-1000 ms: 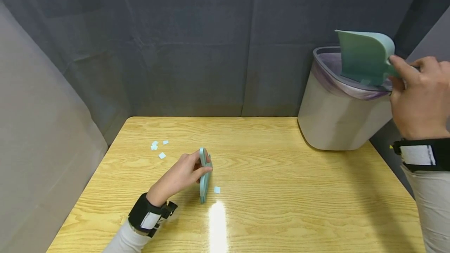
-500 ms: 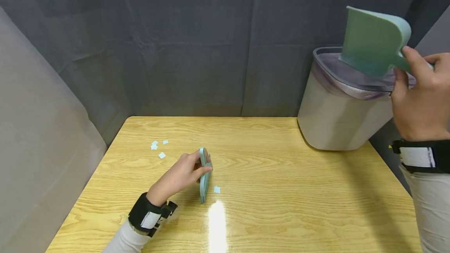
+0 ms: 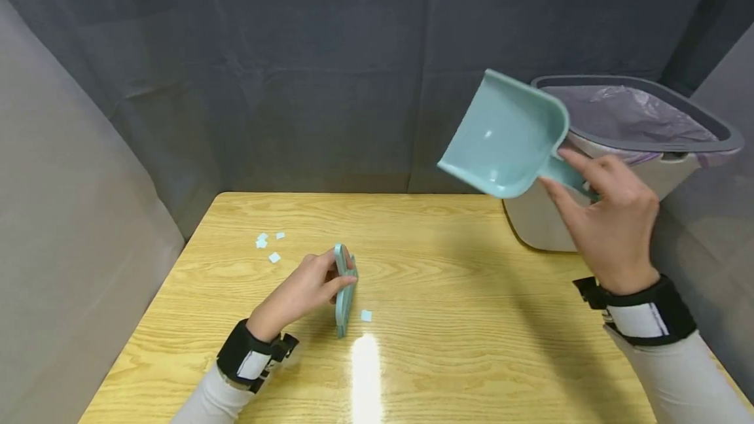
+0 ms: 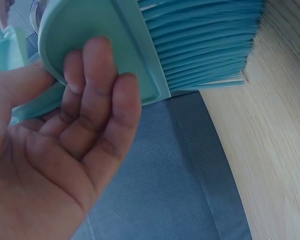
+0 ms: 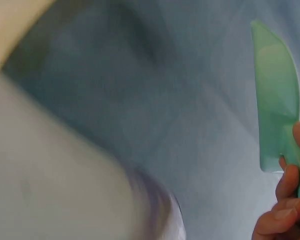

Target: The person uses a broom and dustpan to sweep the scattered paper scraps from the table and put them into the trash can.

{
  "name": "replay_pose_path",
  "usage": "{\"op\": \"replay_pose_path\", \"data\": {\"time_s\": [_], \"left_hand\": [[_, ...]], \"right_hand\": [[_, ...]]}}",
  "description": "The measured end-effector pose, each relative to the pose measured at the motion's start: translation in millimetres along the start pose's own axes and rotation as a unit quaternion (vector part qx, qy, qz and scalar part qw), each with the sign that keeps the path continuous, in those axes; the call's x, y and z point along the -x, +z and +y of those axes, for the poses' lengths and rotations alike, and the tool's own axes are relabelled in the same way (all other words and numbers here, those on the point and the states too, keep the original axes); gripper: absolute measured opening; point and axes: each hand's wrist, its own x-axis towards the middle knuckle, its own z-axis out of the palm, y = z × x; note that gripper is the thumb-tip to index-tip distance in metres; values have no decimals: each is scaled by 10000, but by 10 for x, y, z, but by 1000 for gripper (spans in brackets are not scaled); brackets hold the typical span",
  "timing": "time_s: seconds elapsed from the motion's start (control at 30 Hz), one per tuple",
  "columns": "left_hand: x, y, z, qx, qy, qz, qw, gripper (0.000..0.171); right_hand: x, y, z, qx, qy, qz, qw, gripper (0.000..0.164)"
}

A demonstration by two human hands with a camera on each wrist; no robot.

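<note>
My left hand grips a small mint-green hand brush on the wooden table. Its blue bristles show at the table surface in the left wrist view. In the air by the bin, my right hand holds a matching dustpan by its handle. The pan's inside faces me and bears no scraps. A pale blue paper scrap lies just right of the brush. Several more scraps lie toward the table's back left.
A beige waste bin with a grey rim and purplish liner stands at the table's back right corner. Dark cloth hangs behind the table, and paler panels rise on both sides.
The dustpan first rose over the bin, then swung left and down out of it, turning its inside toward me. My left hand and the brush have stayed in place.
</note>
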Motion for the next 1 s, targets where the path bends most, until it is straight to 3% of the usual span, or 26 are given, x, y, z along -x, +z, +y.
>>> {"op": "replay_pose_path", "data": {"time_s": [0.13,0.3,0.43,0.63,0.73,1.0], "left_hand": [[-2,-15,-5,-71,5,11,10000,10],[5,-53,-44,-268,45,187,9995,13],[9,-81,-97,-424,92,402,9982,16],[13,-113,-161,-464,137,554,9973,14],[13,-121,-179,-464,168,584,9971,15],[25,-132,-206,-458,180,597,9970,16]], "right_hand": [[350,222,-111,-482,-25,-707,9963,40],[746,510,-175,-820,411,-1717,9809,40],[1006,711,-191,-1017,915,-2491,9588,36],[1258,944,-213,-1434,1479,-3549,9119,32],[1335,1008,-197,-1529,1553,-3840,8972,33],[1391,972,-36,-1688,1682,-4176,8768,34]]}}
